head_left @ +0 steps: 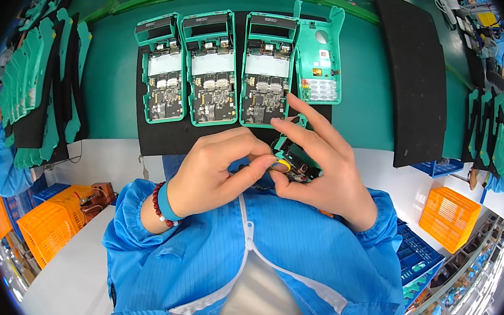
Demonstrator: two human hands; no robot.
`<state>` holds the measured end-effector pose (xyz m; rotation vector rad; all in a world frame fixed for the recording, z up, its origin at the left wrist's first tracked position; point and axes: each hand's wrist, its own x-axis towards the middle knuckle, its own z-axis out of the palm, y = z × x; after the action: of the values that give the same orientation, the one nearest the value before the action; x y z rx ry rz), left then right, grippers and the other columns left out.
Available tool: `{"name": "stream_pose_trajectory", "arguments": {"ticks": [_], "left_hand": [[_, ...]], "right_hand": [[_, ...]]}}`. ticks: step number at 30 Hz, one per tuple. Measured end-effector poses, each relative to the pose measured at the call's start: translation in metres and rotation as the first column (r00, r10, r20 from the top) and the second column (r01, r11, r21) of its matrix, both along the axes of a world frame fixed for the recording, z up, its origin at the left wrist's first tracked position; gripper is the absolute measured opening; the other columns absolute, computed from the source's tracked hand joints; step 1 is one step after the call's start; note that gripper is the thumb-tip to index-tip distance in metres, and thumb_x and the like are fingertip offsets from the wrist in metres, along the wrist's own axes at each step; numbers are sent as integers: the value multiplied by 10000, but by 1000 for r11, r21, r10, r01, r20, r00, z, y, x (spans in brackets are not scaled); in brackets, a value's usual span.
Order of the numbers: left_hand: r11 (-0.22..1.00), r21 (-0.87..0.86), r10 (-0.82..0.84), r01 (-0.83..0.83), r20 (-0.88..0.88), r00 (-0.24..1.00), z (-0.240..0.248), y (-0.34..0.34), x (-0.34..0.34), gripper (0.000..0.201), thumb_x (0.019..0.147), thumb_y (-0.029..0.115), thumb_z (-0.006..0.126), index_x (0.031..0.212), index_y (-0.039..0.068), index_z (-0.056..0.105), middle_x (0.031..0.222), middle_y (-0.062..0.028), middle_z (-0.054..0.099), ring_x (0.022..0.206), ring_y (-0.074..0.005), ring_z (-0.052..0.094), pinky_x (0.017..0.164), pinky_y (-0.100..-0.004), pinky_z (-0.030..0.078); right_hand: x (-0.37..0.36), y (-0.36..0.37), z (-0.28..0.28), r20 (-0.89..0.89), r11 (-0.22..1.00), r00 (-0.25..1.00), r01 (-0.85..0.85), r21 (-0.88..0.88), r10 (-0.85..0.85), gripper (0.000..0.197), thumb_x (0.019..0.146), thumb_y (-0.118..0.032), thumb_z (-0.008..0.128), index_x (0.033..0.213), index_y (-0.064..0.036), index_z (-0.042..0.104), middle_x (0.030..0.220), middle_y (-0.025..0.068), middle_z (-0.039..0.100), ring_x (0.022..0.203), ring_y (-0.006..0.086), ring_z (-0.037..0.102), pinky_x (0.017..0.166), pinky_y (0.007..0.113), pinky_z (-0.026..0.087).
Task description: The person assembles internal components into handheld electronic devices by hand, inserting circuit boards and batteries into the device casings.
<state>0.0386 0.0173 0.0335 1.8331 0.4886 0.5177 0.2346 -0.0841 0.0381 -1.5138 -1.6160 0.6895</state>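
Note:
Close to my chest, my left hand (224, 161) pinches a small round disc with a yellow rim (281, 165) between thumb and forefinger. My right hand (332, 164) holds a green-framed device with an exposed circuit board (300, 163). Its thumb is at the near side, with the fingers stretched along the far side. The disc is against or just above the board; I cannot tell which. Beyond my hands stand open green device housings with boards, one at the left (165, 84), one in the middle (213, 82) and one at the right (266, 81). Beside them lies a green shell with a keypad (320, 61).
A black mat (163, 141) lies under the housings on the green bench (357, 124). A dark panel (420, 82) is at the right. Green shells in black racks (31, 78) stand far left. Orange crates (449, 218) and blue crates (418, 250) sit low beside me.

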Motion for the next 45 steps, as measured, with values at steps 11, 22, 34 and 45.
{"name": "stream_pose_trajectory", "arguments": {"ticks": [11,22,34,45], "left_hand": [[987,-62,149,-148,20,989,-3,-12,3,77,885,-3,725,960,-3,706,866,-104,693,788,-208,666,682,-305,521],[982,-74,184,-175,137,973,-10,-15,7,108,912,-18,698,1017,-11,676,924,-63,659,797,-132,597,708,-257,471],[687,-726,176,-22,137,975,-14,9,27,200,1044,161,593,1113,-14,660,1005,-27,697,910,-61,613,795,-215,490],[508,-856,135,100,193,972,-14,18,34,104,994,91,631,1064,17,651,1028,-67,712,977,-124,661,878,-270,510]], "right_hand": [[3,2,-9,7,993,1000,9,117,-10,632,624,-82,853,1235,-78,689,1464,227,510,1174,363,644,937,416,557],[-2,5,-8,-52,986,997,61,155,-53,664,619,-77,867,1258,-58,688,1473,254,502,1188,370,647,957,414,547],[52,0,-12,164,939,982,-146,313,98,697,534,-82,857,1216,-162,737,1337,52,675,1281,379,581,1000,444,493],[55,4,-8,99,895,995,-37,445,-8,689,591,-144,899,1251,-111,705,1368,163,620,1228,374,599,962,439,518]]}}
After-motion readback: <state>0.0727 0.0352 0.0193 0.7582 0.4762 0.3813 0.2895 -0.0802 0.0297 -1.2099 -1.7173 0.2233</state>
